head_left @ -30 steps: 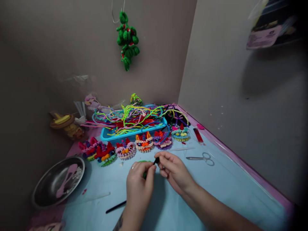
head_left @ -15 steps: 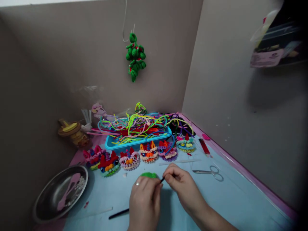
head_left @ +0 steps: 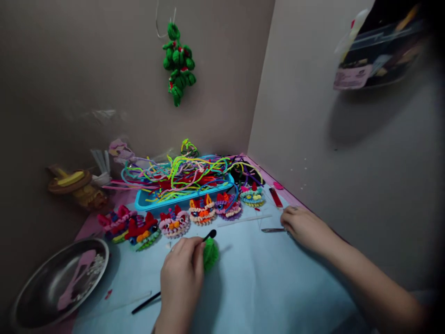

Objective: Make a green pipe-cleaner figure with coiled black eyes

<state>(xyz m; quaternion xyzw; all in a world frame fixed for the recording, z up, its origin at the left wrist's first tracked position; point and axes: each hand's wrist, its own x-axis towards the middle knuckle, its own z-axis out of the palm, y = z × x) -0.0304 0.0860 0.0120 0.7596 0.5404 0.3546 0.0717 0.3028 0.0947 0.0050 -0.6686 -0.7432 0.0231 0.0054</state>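
My left hand (head_left: 181, 281) is closed on a green coiled pipe-cleaner piece (head_left: 210, 253) with a black pipe cleaner (head_left: 209, 234) sticking up from it, low over the blue mat (head_left: 264, 283). My right hand (head_left: 301, 226) lies on the mat to the right, over the handles of the scissors (head_left: 273, 230); only the blades show. Its fingers curl down on the handles. Beyond both hands stands a row of several finished colourful pipe-cleaner faces (head_left: 201, 211).
A blue tray (head_left: 146, 202) piled with loose pipe cleaners sits at the back. A metal bowl (head_left: 41, 287) with a pink spoon is at the left. A red lighter (head_left: 276, 197) lies near the right wall. A green figure (head_left: 178, 60) hangs on the wall.
My right hand let go of the black pipe cleaner and moved right onto the scissors. My left hand kept the green piece. The camera view shifted.
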